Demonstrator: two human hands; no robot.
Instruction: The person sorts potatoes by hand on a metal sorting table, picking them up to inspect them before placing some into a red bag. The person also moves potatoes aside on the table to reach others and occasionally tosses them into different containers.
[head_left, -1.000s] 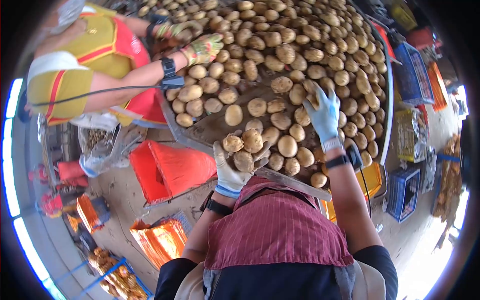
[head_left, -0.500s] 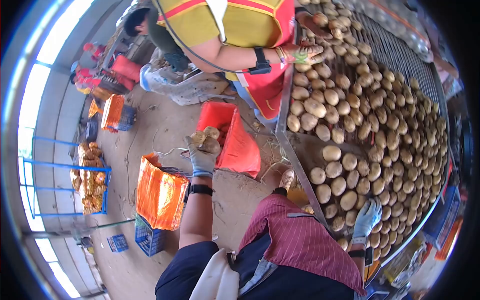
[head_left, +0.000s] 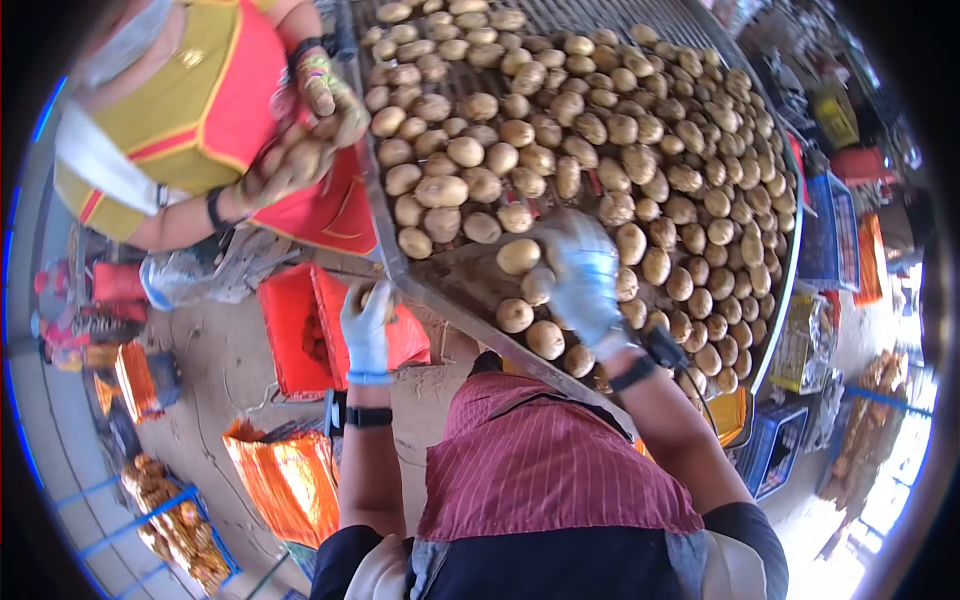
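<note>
Many round brown potatoes (head_left: 655, 264) lie spread over a slatted metal sorting table (head_left: 450, 283). My right hand (head_left: 583, 275), in a pale blue glove, is over the potatoes at the table's near left part. Its fingers are smeared by motion, so their grip does not show. Left of the table edge, my left hand (head_left: 366, 330), also gloved, is raised beside an open red sack (head_left: 300, 330). Its fingers are curled in, and a small brownish patch shows at the fingertips; what they hold, if anything, I cannot make out.
Across the table corner, a co-worker in a red and yellow apron (head_left: 225, 100) holds gloved hands (head_left: 300, 150) near the table edge. An orange sack (head_left: 290, 475) stands on the floor at lower left. Blue crates (head_left: 830, 230) stand beyond the table's right side.
My left hand held several potatoes beside the red sack; they no longer show in it. My right hand has moved leftward over the potatoes. The view has swung right, and the co-worker's hands have drawn together.
</note>
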